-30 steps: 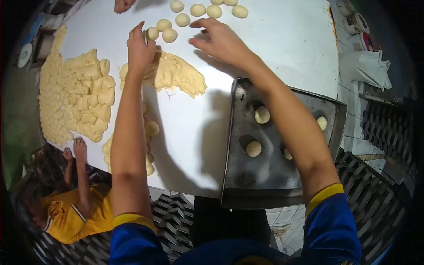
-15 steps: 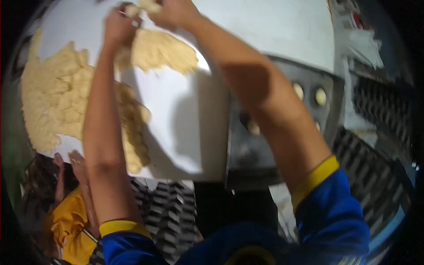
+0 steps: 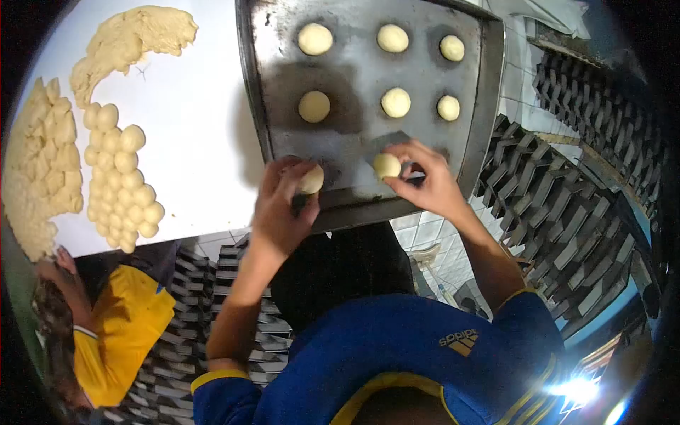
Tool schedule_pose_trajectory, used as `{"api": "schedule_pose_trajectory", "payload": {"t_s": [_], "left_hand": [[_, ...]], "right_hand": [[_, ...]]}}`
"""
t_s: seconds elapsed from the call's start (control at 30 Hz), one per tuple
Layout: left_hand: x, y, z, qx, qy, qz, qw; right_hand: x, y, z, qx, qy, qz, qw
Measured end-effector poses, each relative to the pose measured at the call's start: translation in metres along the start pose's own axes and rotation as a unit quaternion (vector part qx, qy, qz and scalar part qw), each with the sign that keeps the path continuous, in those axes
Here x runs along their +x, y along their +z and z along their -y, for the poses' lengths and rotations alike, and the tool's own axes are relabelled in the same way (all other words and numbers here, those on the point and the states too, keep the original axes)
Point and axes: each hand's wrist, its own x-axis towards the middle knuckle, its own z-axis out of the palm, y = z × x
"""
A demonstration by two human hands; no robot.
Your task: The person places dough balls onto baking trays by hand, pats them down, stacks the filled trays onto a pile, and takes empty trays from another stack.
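Note:
My left hand (image 3: 280, 209) grips a dough ball (image 3: 312, 180) between thumb and fingers, over the near left part of a dark metal baking tray (image 3: 489, 92). In my right hand (image 3: 423, 177) is a second dough ball (image 3: 387, 166), pinched over the tray's near middle. A dark flat shape beside the right fingers is too blurred to name. Farther back on the tray, several pale round dough balls (image 3: 395, 103) sit apart in two rows.
Left of the tray, a white table (image 3: 202, 142) bears a cluster of dough balls (image 3: 124, 170), a curved slab of dough (image 3: 134, 35) and a lumpy dough mass (image 3: 46, 163). A person in a yellow shirt (image 3: 131, 326) is at the table's near left edge. Stacked dark ridged racks (image 3: 559, 212) stand at right.
Both hands have come from the dough at the table's far side to above the tray, each with a dough ball. The view has shifted, showing more of the tray.

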Motion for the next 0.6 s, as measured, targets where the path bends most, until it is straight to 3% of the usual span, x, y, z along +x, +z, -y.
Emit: {"api": "schedule_pose_trajectory", "payload": {"t_s": [0.17, 0.23, 0.3, 0.43, 0.5, 0.53, 0.6], "left_hand": [[-0.025, 0.07, 0.012, 0.079, -0.012, -0.051, 0.996], [-0.027, 0.079, 0.025, 0.091, 0.008, -0.047, 0.995], [-0.029, 0.084, 0.031, 0.128, 0.006, -0.043, 0.991], [-0.027, 0.083, 0.022, 0.164, 0.001, -0.014, 0.986], [-0.025, 0.078, 0.007, 0.208, 0.024, -0.008, 0.978], [-0.025, 0.078, 0.003, 0.249, 0.051, -0.004, 0.967], [-0.026, 0.079, 0.007, 0.283, 0.055, 0.039, 0.957]], "right_hand": [[-0.037, -0.004, -0.045, -0.107, -0.057, -0.003, 0.993], [-0.036, -0.007, -0.056, -0.08, -0.046, -0.002, 0.996], [-0.032, -0.006, -0.079, -0.176, -0.133, -0.009, 0.975], [-0.03, -0.007, -0.087, -0.205, -0.115, 0.04, 0.971], [-0.029, -0.011, -0.066, -0.298, -0.205, 0.019, 0.932], [-0.029, -0.01, -0.068, -0.296, -0.206, 0.021, 0.933], [-0.025, -0.009, -0.076, -0.306, -0.303, 0.088, 0.898]]}}
